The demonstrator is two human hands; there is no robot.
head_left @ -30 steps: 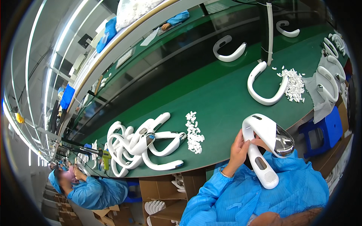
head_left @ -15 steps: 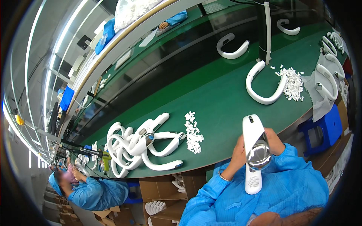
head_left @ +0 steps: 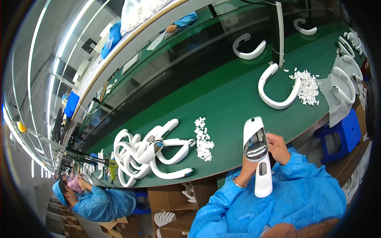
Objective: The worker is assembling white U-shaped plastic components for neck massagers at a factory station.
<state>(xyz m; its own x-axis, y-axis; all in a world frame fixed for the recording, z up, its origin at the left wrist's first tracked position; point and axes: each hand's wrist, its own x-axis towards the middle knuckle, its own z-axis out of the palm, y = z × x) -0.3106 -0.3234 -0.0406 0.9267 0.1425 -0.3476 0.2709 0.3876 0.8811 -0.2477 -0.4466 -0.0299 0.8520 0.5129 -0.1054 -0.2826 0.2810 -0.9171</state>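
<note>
- The fingers (head_left: pixel 270 137) of the right hand (head_left: pixel 278 148) are curled around the right edge of a white, curved plastic housing with a glossy grey oval window (head_left: pixel 257 152), grasping it just beside that window.
- The left hand (head_left: pixel 247 170) sits behind the housing's lower half, mostly hidden by it; it seems to grip the piece from behind, but how its fingers close cannot be told.
- The housing stands nearly upright in the lower centre-right of the frame, in front of the blue-sleeved forearms, off the front edge of the green desk (head_left: pixel 222 99).
- On the desk just left of the hands lies a small heap of little white plastic bits (head_left: pixel 203 139).
- Further left, a tangled pile of white U-shaped plastic shells (head_left: pixel 149 152).
- To the upper right, a single white U-shaped shell (head_left: pixel 278 89) lies just beside a second heap of white bits (head_left: pixel 306 85).
- More white shells rest on a grey cloth (head_left: pixel 337 95) at the right edge.
- A blue stool (head_left: pixel 343 135) stands below that desk end.
- At the lower left a person in blue workwear (head_left: pixel 95 202) sits at the same desk.
- Long ceiling lights (head_left: pixel 59 59) curve along the left side.
</note>
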